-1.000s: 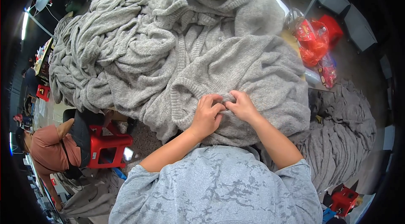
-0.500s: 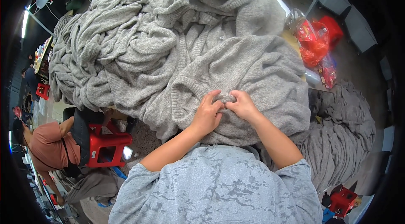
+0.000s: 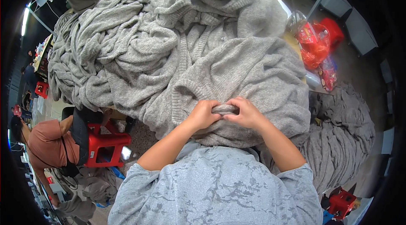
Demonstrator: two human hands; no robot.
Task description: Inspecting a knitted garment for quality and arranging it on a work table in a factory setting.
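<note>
A grey knitted sweater (image 3: 270, 77) lies bunched in front of me, on the near side of a big heap of the same knitwear. My left hand (image 3: 204, 115) and my right hand (image 3: 244, 113) are both closed on one fold of it, close to my body. Between them a short rolled length of the knit stands up, pinched at each end by thumb and fingers. Left of my left hand a ribbed band (image 3: 177, 100) of the knitwear curves round. The fingertips are partly hidden in the cloth.
The knitwear heap (image 3: 114, 51) covers most of the table. Red plastic bags (image 3: 315, 43) sit at its right edge. More grey knitwear (image 3: 338, 140) is piled low at my right. On the left, a person in a rust-coloured shirt (image 3: 53, 142) sits by a red stool (image 3: 105, 144).
My hands have drawn slightly apart and a little nearer to me, with a rolled fold now showing between them. At the far left, another person's grey cloth has shifted.
</note>
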